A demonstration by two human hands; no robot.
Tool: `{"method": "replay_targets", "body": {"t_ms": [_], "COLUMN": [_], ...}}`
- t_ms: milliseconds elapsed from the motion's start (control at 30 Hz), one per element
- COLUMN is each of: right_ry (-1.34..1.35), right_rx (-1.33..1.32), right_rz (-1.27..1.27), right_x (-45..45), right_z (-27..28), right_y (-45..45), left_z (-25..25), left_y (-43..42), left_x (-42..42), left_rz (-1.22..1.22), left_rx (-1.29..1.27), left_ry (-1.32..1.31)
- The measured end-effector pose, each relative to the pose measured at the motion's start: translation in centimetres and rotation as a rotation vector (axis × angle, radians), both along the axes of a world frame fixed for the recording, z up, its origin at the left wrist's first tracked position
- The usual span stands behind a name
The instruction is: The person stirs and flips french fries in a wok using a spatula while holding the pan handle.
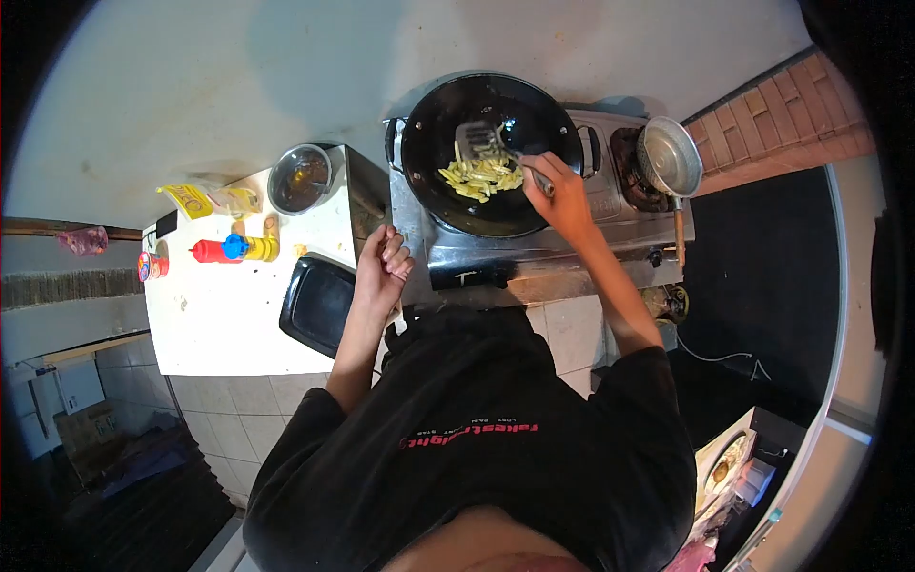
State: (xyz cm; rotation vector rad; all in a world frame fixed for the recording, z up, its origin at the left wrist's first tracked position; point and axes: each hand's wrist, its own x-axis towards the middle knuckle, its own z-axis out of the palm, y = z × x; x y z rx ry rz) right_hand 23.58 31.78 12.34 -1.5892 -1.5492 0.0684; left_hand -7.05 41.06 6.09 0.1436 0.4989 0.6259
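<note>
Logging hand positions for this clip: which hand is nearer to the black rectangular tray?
Left. The left hand is just beside the black rectangular tray, at its right; the right hand is farther right, at the wok, holding the slotted spatula.

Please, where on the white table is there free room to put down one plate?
The widest bare patch of the white table lies between the red bottle and the front edge, left of the black tray. Its back is crowded with the yellow packet, metal bowl and yellow bottle. The wok covers much of the stove.
</note>
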Motion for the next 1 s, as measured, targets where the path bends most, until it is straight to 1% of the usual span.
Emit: {"method": "replay_targets", "body": {"t_ms": [33, 100, 133, 200, 233, 300, 433, 500, 633, 833, 933, 1000], "right_ry": [-0.001, 0.077, 0.078, 0.205, 0.204, 0.234, 0.219, 0.125, 0.135, 0.098, 0.093, 0.09], "right_rx": [-0.002, 0.091, 0.089, 0.025, 0.026, -0.015, -0.092, 0.018, 0.066, 0.003, 0.012, 0.026], "right_rz": [0.002, -0.079, -0.077, -0.117, -0.117, -0.063, -0.141, -0.054, -0.151, -0.08, -0.15, -0.141], "right_x": [-0.3, -1.0, -1.1, -0.8, -1.0, -1.3, -2.4, -2.8, -1.9, -2.4, -2.5, -2.8], "right_z": [0.7, 1.8, 1.9, 2.0, 1.7, 0.5, -0.1, -1.0, 0.0, -0.3, -0.3, -0.1], "right_y": [-0.4, -1.1, -1.5, -2.4, -2.8, -3.3, -2.7, -2.4, -2.3, -3.1, -2.9, -3.2], "left_z": [0.0, -0.1, -0.2, -0.4, -0.4, -0.3, 0.1, 0.2, 0.4, 0.0, -0.3, 0.0], "left_y": [0.0, -0.1, -0.1, -0.2, -0.2, -0.1, -0.1, -0.1, 0.0, -0.1, 0.0, 0.0], "left_x": [-0.1, -0.3, -0.4, -0.5, -0.5, -0.5, -0.3, -0.4, -0.4, -0.9, -1.0, -1.1], "left_rz": [0.006, 0.013, 0.016, 0.012, 0.008, 0.004, -0.013, -0.021, -0.025, -0.02, -0.024, -0.017], "left_rx": [-0.016, -0.013, -0.009, -0.01, -0.009, -0.002, 0.0, 0.007, -0.01, -0.005, -0.013, -0.006], "left_ry": [-0.003, -0.001, 0.002, -0.002, -0.007, -0.006, 0.004, 0.009, -0.027, -0.032, -0.052, -0.049]}}
